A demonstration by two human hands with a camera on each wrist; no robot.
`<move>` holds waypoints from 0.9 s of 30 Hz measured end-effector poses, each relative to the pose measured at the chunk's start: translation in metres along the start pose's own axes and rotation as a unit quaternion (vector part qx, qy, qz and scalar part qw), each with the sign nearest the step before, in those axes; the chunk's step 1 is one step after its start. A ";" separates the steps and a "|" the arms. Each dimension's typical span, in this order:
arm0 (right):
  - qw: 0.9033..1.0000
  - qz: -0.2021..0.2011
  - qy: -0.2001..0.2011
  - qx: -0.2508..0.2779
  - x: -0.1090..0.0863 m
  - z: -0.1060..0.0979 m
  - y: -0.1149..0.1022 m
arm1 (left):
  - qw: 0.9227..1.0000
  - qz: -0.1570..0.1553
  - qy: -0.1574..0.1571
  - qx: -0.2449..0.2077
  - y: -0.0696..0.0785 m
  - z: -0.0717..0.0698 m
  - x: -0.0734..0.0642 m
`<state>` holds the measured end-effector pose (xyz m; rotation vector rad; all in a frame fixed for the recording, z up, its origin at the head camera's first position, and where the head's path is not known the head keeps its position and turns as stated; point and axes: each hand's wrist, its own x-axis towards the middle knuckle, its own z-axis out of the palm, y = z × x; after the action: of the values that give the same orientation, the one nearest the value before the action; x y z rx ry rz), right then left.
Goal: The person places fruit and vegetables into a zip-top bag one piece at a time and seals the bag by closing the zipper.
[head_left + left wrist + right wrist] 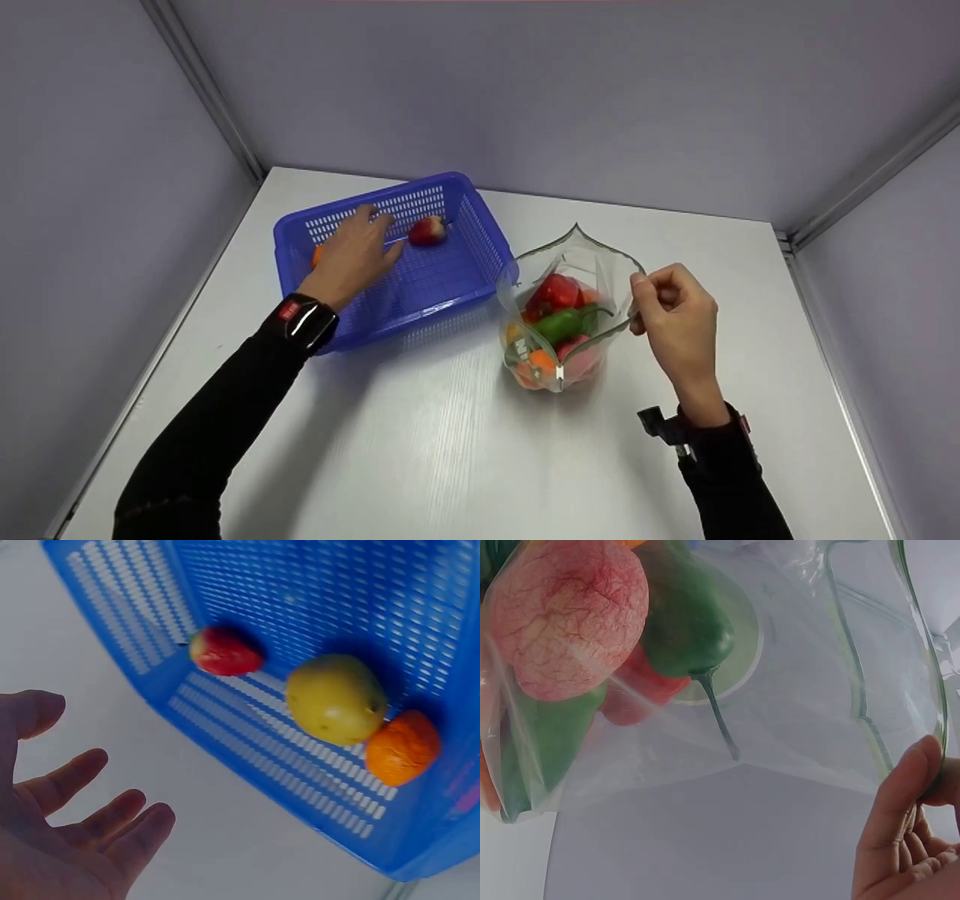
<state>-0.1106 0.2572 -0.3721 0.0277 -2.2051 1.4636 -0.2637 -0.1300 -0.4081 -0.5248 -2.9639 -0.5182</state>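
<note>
My left hand (352,251) hovers over the blue basket (375,330) with fingers spread and nothing in them. Inside that basket lie a red fruit with a pale end (427,231), a round yellow fruit (335,699) and a small mandarin (403,748); from the head view my hand hides the yellow one. My right hand (679,322) pinches the rim of a clear zip bag (619,274) between thumb and fingers. The bag stands upright with its mouth spread wide. Through it show a red pepper (559,292), a green pepper (561,325) and a wrinkled pink fruit (570,619).
The white table (450,457) carries the basket at back left and the bag to its right, close by the basket's corner. Grey panels (525,90) enclose the table at the back and both sides.
</note>
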 end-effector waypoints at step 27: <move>1.000 0.000 -0.002 0.002 -0.010 -0.004 -0.005 | 0.991 -0.044 -0.111 0.052 -0.036 0.036 0.027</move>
<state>-0.0990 0.2563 -0.3705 0.0323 -2.2060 1.4702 -0.3025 -0.1411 -0.4494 -0.4713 -3.2168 -0.3283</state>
